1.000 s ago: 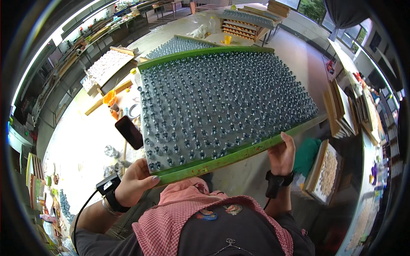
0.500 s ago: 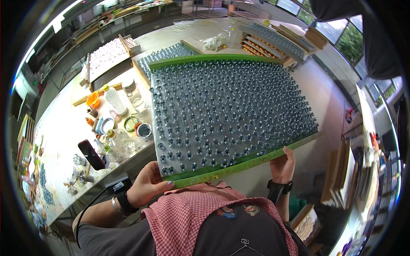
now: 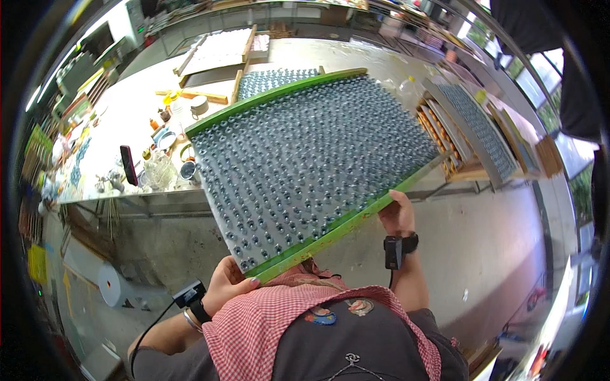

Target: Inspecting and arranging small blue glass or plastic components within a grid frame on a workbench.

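Hiding: fingers of the left hand (image 3: 230, 282) and right hand (image 3: 399, 216), mostly under the board (image 3: 330, 235); only thumbs and hand backs clear.
Board's underside: out of sight; cannot tell if the far end rests on anything.
Blurred: pieces (image 3: 305, 159) toward the board's far right; single shapes hard to make out.
Cut off: curtain (image 3: 581, 89) at right; forearms partly behind checked cloth (image 3: 254, 317).
Surface (image 3: 143, 82): white, beyond the board, which blocks part of it.
Surface clutter: phone (image 3: 129, 166) upright, support unclear; clear plastic (image 3: 162, 171) and dark cup (image 3: 189, 169) just beside board's left edge.
Behind board: second board (image 3: 279, 82) of blue pieces, partly covered; pale tray (image 3: 219, 54) farther left.
Right side: rack (image 3: 438, 140) with orange rows, near board's far right corner.
Wrists: black device on each, cable at left.
Floor (image 3: 483, 235): grey, showing below and right of board.
Hands: apart from each other, both clamped on near rail, left at its left end, right farther along.
Board place: in front of the person's chest, slanted, right side farther out.
Board look: pale sheet, green rails near and far, near one red-flecked.
Pieces look: small, shiny, blue-grey, in rows, sparser at near left.
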{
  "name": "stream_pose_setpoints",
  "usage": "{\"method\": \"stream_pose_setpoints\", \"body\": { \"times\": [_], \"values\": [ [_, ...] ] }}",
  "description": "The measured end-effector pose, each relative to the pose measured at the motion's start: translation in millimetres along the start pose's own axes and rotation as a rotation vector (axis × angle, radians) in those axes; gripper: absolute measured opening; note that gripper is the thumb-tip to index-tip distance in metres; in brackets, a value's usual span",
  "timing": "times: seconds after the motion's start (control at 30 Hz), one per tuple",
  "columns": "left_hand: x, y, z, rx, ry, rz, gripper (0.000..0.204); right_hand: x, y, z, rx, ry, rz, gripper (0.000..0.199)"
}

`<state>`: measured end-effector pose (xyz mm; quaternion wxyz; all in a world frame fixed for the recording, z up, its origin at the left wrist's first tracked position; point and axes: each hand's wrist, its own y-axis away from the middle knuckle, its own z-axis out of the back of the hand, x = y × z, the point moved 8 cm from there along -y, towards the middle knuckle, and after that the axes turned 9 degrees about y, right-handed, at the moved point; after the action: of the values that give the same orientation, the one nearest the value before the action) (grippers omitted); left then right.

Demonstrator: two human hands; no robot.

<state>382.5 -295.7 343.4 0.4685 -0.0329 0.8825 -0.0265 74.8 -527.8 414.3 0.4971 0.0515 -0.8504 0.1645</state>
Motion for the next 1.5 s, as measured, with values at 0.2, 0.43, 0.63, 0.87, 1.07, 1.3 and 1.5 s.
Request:
{"method": "stream_pose_setpoints", "body": {
  "times": [0.2,0.43,0.63,0.87,1.07,1.3,1.5],
  "values": [
    [37,44,-13,-0.341,-0.219,0.037,0.052,8,-9,-24,0.151,0.037,-0.078,0.012],
    [61,24,-71,-0.584,-0.014,-0.018,0.050,26,-87,-60,0.392,0.199,-0.284,0.015],
    [95,-1,-112,-0.737,-0.034,-0.156,0.046,12,-147,-50,0.552,0.127,-0.495,0.008],
    [93,-50,-186,-0.857,0.104,-0.227,0.040,10,-216,-59,0.648,0.266,-0.600,0.015],
    [95,-84,-212,-0.953,0.090,-0.307,0.036,15,-248,-71,0.730,0.211,-0.667,0.009],
    [70,-109,-241,-1.003,0.079,-0.370,0.032,23,-263,-80,0.732,0.227,-0.732,0.020],
    [65,-129,-240,-0.973,0.128,-0.432,0.030,9,-287,-86,0.721,0.177,-0.761,0.013]
  ]
}}
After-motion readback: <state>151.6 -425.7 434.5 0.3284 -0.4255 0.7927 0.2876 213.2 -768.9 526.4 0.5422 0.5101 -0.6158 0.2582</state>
